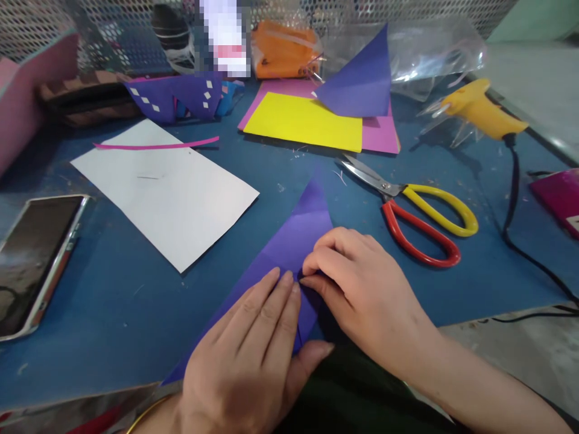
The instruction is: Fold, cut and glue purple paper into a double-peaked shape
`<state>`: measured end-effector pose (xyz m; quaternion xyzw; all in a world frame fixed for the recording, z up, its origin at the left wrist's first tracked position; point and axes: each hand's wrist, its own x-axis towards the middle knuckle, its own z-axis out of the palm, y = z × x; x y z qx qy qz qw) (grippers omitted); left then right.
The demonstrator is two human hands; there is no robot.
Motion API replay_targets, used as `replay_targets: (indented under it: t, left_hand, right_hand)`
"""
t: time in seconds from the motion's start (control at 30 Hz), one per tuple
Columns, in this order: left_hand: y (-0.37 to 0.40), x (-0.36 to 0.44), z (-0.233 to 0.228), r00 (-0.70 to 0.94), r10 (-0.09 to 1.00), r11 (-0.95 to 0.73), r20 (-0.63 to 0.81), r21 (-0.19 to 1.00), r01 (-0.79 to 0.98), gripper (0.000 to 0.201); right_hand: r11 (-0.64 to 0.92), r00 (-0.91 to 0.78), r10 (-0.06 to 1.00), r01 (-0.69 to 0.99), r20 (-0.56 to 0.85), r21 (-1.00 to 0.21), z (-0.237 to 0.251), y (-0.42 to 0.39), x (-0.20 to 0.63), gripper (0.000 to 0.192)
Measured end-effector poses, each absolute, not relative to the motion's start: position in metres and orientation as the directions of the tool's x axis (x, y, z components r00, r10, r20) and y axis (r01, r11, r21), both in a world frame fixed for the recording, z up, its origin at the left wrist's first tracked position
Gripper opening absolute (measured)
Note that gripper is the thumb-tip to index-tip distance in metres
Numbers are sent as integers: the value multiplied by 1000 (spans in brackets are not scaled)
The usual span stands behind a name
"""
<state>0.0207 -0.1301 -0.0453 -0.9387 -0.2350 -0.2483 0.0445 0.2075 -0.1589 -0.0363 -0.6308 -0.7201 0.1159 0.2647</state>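
Observation:
A folded sheet of purple paper point(289, 238) lies slantwise on the blue table in front of me, its pointed tip away from me. My left hand point(246, 349) rests flat on its lower part, fingers stretched out and side by side, covering much of it. Just to the right, my right hand point(357, 277) pinches the paper between thumb and index finger, beside the left fingertips. What exactly sits inside the pinch is mostly hidden; it looks like a dark edge of the same sheet. Scissors point(384, 190) with one red and one yellow handle lie beyond my right hand.
White paper point(181, 205) with a pink strip point(156, 146) lies left, near a phone point(43, 259). Behind are yellow paper point(303, 123), a purple cone-like piece point(362, 84) and a purple piece with white squares point(174, 96). A yellow glue gun point(484, 111) with its cord is right.

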Motion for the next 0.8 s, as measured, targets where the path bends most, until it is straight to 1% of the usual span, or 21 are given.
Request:
replay_targets:
  t: [0.1, 0.17, 0.3, 0.43, 0.63, 0.8]
  left_hand:
    - [-130, 22, -45, 772, 428, -884, 470, 42, 465, 34]
    - [-130, 21, -46, 779, 426, -884, 460, 32, 466, 32]
    - [-130, 19, -49, 796, 396, -894, 458, -6, 448, 29]
    - [-130, 17, -51, 802, 388, -901, 453, 5, 433, 28]
    - [-131, 18, -50, 801, 410, -895, 436, 23, 446, 28]
    - [-130, 19, -49, 813, 400, -900, 423, 14, 435, 28]
  right_hand:
    - [137, -52, 985, 820, 166, -556, -36, -156, 207, 15]
    - [121, -49, 989, 821, 142, -559, -36, -155, 205, 17]
    - [123, -45, 986, 854, 163, -505, -36, -156, 200, 20]
    - [108, -22, 983, 872, 182, -477, -37, -157, 197, 19]
    - [98, -11, 983, 873, 183, -478, -37, -157, 196, 18]
    - [95, -4, 983, 868, 183, -487, -37, -157, 196, 17]
